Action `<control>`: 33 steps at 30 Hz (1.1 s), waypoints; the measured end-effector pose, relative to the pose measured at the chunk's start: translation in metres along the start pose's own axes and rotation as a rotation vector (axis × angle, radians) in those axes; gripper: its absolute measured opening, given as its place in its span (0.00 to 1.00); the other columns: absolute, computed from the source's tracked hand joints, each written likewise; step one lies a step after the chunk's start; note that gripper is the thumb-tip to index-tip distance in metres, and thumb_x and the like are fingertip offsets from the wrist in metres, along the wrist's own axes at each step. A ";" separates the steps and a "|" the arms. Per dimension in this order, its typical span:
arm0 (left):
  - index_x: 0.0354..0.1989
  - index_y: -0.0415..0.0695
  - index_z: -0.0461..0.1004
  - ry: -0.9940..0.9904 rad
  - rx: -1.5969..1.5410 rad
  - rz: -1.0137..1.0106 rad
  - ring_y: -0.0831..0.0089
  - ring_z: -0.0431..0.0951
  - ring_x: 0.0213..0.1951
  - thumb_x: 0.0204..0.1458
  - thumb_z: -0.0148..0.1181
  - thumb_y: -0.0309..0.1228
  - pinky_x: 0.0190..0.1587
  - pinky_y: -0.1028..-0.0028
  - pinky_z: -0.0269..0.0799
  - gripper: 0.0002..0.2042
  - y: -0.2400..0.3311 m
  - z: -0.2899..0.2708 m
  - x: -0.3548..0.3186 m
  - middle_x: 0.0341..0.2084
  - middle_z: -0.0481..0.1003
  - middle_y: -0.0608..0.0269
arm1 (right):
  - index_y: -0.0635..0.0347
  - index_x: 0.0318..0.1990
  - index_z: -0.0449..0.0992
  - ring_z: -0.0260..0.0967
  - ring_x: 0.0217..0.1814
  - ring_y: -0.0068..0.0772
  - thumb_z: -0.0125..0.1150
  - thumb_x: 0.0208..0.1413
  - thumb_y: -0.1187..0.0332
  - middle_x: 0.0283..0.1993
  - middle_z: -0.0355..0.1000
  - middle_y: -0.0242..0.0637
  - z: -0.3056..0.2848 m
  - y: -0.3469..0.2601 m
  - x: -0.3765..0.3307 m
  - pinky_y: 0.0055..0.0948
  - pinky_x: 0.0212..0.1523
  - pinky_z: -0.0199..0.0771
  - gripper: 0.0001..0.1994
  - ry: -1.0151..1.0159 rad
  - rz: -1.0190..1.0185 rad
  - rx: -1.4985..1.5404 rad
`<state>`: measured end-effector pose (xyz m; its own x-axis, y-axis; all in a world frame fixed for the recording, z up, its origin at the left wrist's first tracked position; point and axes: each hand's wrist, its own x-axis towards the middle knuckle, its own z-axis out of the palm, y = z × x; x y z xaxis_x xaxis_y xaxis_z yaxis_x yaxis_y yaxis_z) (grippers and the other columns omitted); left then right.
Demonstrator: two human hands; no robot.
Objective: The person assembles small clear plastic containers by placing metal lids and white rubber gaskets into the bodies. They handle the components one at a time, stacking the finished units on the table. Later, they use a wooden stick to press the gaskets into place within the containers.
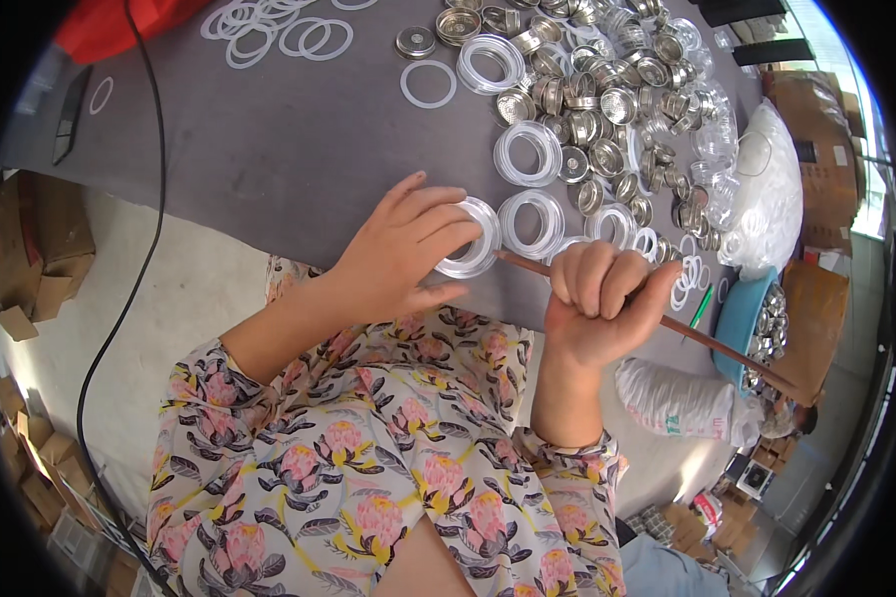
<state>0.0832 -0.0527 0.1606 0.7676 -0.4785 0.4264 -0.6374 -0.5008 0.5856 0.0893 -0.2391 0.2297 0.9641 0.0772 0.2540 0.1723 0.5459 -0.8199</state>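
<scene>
My right hand [602, 298] is closed in a fist around a long thin brown stick [712, 343]. One end of the stick reaches the edge of a clear ring stack [485, 239] near the table's front edge; the other runs off to the lower right. My left hand [403, 249] is open, its fingers spread and stretched over the left side of that same stack, thumb apart. Whether the fingertips press on the rings is hard to see. Just right of it lies another stack of clear rings [509, 231], with more stacks [501, 159] behind it.
Silver metal caps [607, 154] lie heaped at the back right. Loose clear rings [251, 43] spread at the back left, near red cloth [95, 35]. A black cable [159, 149] crosses the table's left. At the right stand a blue tub [732, 323] and a white bag [767, 179].
</scene>
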 end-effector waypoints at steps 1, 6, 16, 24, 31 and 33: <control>0.51 0.46 0.67 -0.034 0.039 -0.017 0.58 0.64 0.56 0.36 0.69 0.39 0.61 0.51 0.55 0.31 0.000 0.004 -0.001 0.51 0.66 0.56 | 0.52 0.10 0.51 0.38 0.12 0.22 0.26 0.66 0.50 0.10 0.49 0.28 0.000 0.001 -0.001 0.24 0.15 0.40 0.30 0.000 0.008 0.001; 0.56 0.42 0.62 0.116 -0.420 -0.236 0.58 0.64 0.57 0.34 0.71 0.34 0.59 0.60 0.58 0.37 0.000 0.015 0.002 0.52 0.66 0.53 | 0.53 0.10 0.51 0.39 0.12 0.22 0.27 0.66 0.51 0.10 0.48 0.27 0.000 0.025 -0.006 0.24 0.14 0.40 0.30 0.040 0.170 -0.043; 0.53 0.41 0.64 0.209 -0.457 -0.246 0.53 0.66 0.53 0.33 0.71 0.34 0.53 0.62 0.64 0.35 0.002 0.018 0.005 0.51 0.65 0.50 | 0.53 0.11 0.52 0.40 0.11 0.20 0.30 0.67 0.53 0.10 0.47 0.26 0.023 0.039 0.018 0.23 0.13 0.39 0.29 -0.003 0.174 0.046; 0.28 0.44 0.67 0.123 -0.330 -0.039 0.51 0.67 0.52 0.32 0.72 0.33 0.51 0.63 0.66 0.18 -0.014 0.016 -0.012 0.53 0.64 0.50 | 0.53 0.10 0.51 0.39 0.11 0.20 0.30 0.66 0.50 0.09 0.46 0.25 -0.003 0.018 0.005 0.23 0.14 0.39 0.30 0.015 0.241 -0.077; 0.48 0.40 0.65 0.204 -0.536 -0.198 0.54 0.68 0.51 0.32 0.72 0.31 0.52 0.65 0.65 0.31 -0.008 0.022 -0.006 0.51 0.65 0.49 | 0.53 0.10 0.51 0.38 0.11 0.20 0.30 0.66 0.52 0.10 0.47 0.26 0.015 0.044 0.001 0.23 0.13 0.39 0.29 -0.007 0.205 0.122; 0.55 0.39 0.59 0.183 -0.553 -0.235 0.54 0.68 0.52 0.33 0.72 0.31 0.53 0.65 0.64 0.38 -0.007 0.024 -0.007 0.51 0.65 0.49 | 0.54 0.12 0.52 0.40 0.11 0.21 0.31 0.67 0.54 0.10 0.46 0.26 0.013 0.058 0.008 0.24 0.14 0.41 0.28 -0.020 0.130 0.209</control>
<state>0.0804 -0.0632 0.1372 0.9131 -0.2449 0.3259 -0.3595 -0.1064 0.9271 0.1047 -0.1964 0.1911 0.9710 0.1733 0.1645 -0.0008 0.6908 -0.7231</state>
